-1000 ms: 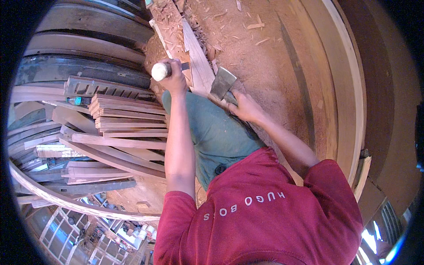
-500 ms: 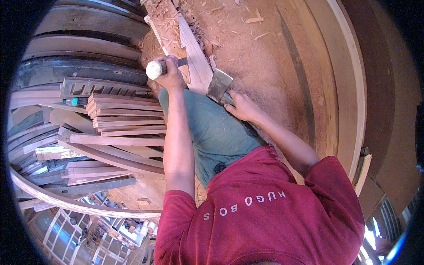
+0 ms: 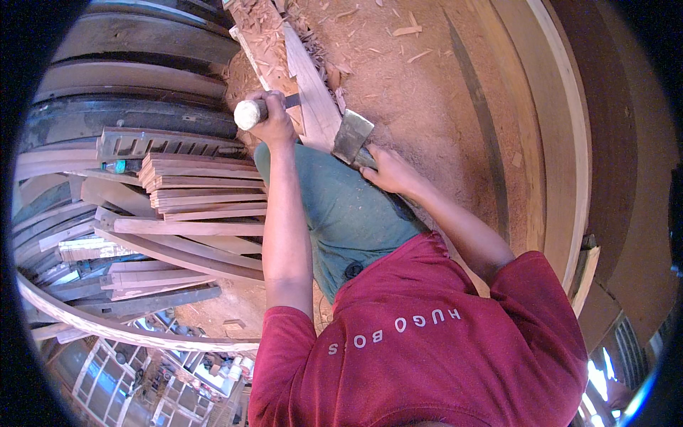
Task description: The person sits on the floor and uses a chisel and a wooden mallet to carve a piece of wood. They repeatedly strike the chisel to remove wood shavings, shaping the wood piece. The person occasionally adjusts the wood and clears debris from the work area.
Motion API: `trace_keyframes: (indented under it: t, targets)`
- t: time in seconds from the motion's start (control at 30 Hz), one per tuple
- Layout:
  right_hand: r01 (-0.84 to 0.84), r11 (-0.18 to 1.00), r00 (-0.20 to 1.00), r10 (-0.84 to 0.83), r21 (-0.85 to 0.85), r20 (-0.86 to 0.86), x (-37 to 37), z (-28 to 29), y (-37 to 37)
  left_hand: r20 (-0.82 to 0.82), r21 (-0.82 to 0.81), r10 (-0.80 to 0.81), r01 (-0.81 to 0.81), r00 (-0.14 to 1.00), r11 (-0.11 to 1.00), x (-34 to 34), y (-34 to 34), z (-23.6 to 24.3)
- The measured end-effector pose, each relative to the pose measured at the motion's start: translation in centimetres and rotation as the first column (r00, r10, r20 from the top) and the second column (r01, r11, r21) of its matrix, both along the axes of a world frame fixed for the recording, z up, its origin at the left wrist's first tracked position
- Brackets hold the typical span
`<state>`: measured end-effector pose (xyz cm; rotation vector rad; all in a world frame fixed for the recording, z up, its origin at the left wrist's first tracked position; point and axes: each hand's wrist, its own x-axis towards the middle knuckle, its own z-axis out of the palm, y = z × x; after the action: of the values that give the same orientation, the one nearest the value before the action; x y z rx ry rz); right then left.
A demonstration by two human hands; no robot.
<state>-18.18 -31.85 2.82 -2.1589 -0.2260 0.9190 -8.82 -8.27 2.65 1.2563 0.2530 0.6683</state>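
Note:
My left hand [image 3: 276, 127] is closed round the handle of a chisel [image 3: 248, 114] with a pale, worn butt end. The chisel's dark blade sticks out past my fingers over a light wooden board [image 3: 318, 103]. By my thigh, my right hand [image 3: 389, 169] grips the short handle of what looks like a hatchet, its broad flat metal head [image 3: 353, 135] beside the near end of the board. The head is apart from the chisel. The blade's tip and its contact with the wood are hard to make out.
Wood chips [image 3: 267, 28] cover the far end of the work and the sawdust floor [image 3: 413, 92]. On the left lie stacked boards [image 3: 203, 188] and dark planks [image 3: 135, 110]. Long curved timbers [image 3: 526, 92] run along the right side.
The view has shifted very slightly. Both hands keep their grips, and the tools hold nearly the same places.

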Motion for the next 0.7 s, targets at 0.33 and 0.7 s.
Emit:
trace_keyframes:
  t: [0.33,0.7]
  targets:
    - [-0.018,1.000,1.000,0.018,0.014,-0.001,0.2,-0.5,-0.1,0.006,0.006,-0.010,0.010,1.000,1.000,0.5,0.2,0.1]
    - [-0.030,0.999,0.999,0.030,-0.020,0.019,0.3,-0.4,0.0,-0.182,0.101,0.035,-0.016,0.983,0.995,5.2,0.5,2.2]
